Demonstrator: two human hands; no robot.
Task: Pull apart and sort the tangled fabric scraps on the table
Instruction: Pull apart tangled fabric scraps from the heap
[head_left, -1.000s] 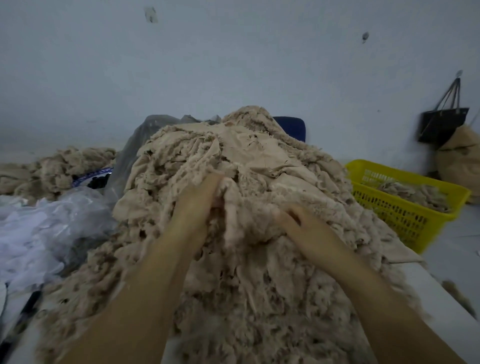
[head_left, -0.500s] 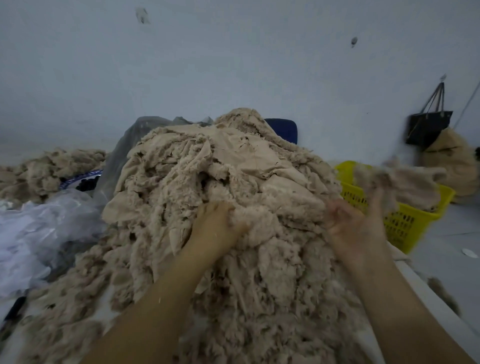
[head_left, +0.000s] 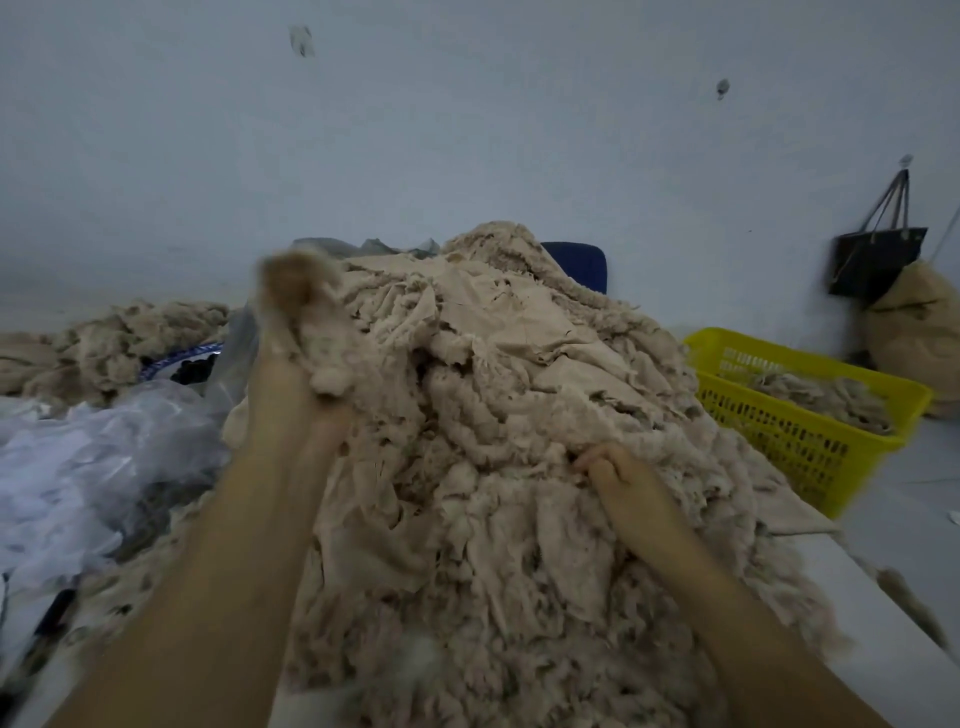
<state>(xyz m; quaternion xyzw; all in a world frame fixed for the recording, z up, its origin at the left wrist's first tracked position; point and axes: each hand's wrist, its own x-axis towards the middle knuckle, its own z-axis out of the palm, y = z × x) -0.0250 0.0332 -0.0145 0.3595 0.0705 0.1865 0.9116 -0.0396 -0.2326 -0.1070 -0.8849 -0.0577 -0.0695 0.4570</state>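
Observation:
A tall heap of tangled beige fabric scraps (head_left: 519, 415) fills the middle of the table. My left hand (head_left: 291, 301) is raised at the heap's upper left, blurred by motion. It grips a clump of scraps (head_left: 332, 369) that hangs from it, still joined to the heap. My right hand (head_left: 618, 473) lies low on the heap's right slope, with its fingers curled into the scraps there. Beyond the table's right side stands a yellow basket (head_left: 779, 426) with a few scraps (head_left: 826, 395) inside.
A second beige pile (head_left: 130, 338) lies at the far left. Crumpled clear and white plastic (head_left: 93, 462) covers the table's left side. A blue chair back (head_left: 576, 265) shows behind the heap. A black bag (head_left: 878, 260) hangs on the wall above a stuffed sack (head_left: 919, 332). The table's white edge (head_left: 893, 634) runs at the right.
My right hand swung right toward the basket with a clump, then came back empty onto the heap's right slope. My left hand has pulled a clump up and to the left.

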